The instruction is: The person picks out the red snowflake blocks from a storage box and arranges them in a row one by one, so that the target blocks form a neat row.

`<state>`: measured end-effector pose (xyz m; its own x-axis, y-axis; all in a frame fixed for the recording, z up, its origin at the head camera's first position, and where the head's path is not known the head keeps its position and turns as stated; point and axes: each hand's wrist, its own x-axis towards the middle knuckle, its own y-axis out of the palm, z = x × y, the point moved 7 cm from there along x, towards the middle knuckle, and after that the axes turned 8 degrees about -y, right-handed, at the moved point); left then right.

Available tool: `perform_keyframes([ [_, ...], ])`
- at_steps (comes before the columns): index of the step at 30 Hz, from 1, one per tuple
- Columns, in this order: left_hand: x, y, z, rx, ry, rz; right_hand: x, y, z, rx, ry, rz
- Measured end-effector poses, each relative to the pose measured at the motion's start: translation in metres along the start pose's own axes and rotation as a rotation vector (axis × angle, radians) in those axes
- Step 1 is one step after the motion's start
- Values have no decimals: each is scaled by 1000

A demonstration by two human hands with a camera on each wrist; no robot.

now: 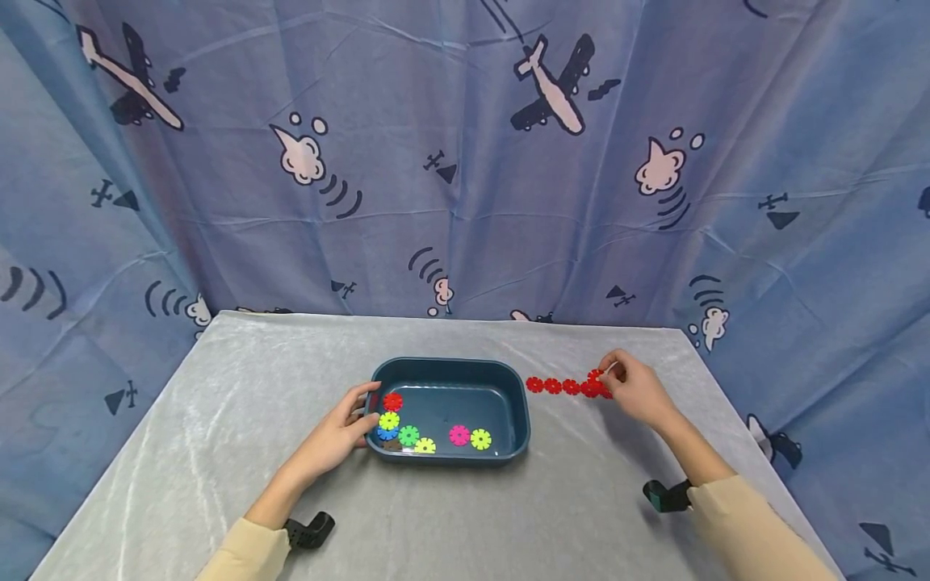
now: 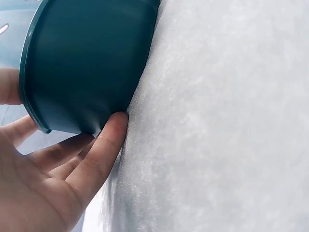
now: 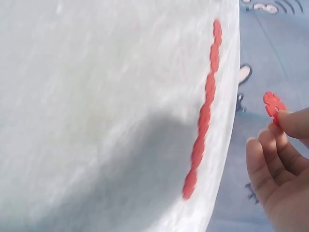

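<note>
My left hand (image 1: pixel 336 436) holds the left end of a dark blue-green plastic tub (image 1: pixel 454 461), thumb at the rim. In the left wrist view its fingers (image 2: pixel 104 154) lie against the tub's outer wall, close to the cloth. At the right, my right hand (image 1: pixel 641 393) pinches a red snowflake disc (image 3: pixel 273 104) between thumb and fingers. That disc is held up over the right part of a straight row of red snowflake discs (image 1: pixel 553 386) on the cloth. The right wrist view shows the row (image 3: pixel 204 121) end to end, beside the cloth's edge.
Loose snowflake discs lie in the tub: a red one (image 1: pixel 393 401), a green one (image 1: pixel 409 436), a pink one (image 1: pixel 459 435), yellow ones (image 1: pixel 481 439) and others at the left. Pale cloth (image 1: pixel 465 524) covers the table. A blue printed curtain (image 1: pixel 450 202) stands behind.
</note>
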<state>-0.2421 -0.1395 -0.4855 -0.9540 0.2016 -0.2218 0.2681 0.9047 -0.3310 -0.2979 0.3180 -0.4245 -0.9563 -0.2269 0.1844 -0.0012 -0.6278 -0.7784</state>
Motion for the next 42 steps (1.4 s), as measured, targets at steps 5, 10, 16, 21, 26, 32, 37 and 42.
perform_keyframes([
  [5,0,0,0,0,8,6,-7,-8,-23,-32,49,-31],
  [10,0,0,0,-7,7,12,-12,-15,-46,-44,97,-66],
  [16,0,-1,0,-2,10,9,-20,-21,-70,-75,131,-99],
  [21,0,-1,0,3,12,8,-25,-21,-88,-98,168,-96],
  [26,0,-1,1,-1,10,6,-27,-17,-100,-99,220,-51],
  [32,-1,0,1,-8,6,9,-25,-16,-107,-103,270,-30],
  [37,-2,0,1,-9,1,9,-25,-17,-109,-116,269,-41],
  [42,-1,-1,0,-8,0,5,-23,-19,-103,-139,244,-73],
])
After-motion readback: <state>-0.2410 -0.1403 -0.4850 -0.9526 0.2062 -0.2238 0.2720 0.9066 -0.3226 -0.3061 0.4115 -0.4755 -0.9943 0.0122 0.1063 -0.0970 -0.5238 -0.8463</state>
